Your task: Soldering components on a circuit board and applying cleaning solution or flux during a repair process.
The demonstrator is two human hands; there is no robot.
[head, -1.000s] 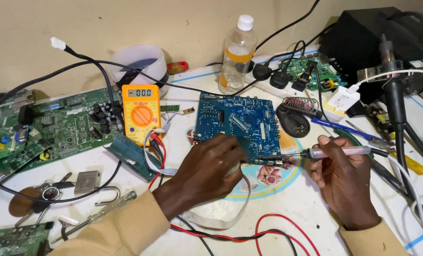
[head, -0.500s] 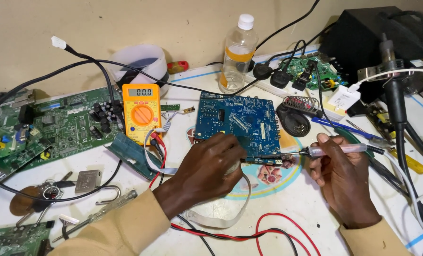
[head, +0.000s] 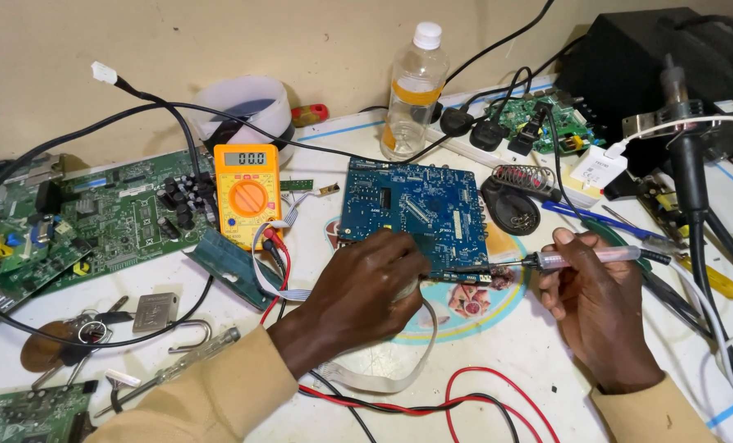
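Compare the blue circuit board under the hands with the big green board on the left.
The blue circuit board is squarish and compact; the green circuit board is longer and wider. The blue one lies mid-table with the left hand resting on its near edge and the right hand bringing a soldering iron to it; the green one lies untouched. Both lie flat, components up.

Left of the blue circuit board [head: 416, 212], a yellow multimeter [head: 247, 193] and its leads block passage. In front of the board, bare tabletop [head: 498, 344] lies open. Behind it stands a plastic bottle [head: 414, 90].

Yellow multimeter [head: 247, 190], plastic bottle [head: 414, 90], keys [head: 87, 330].
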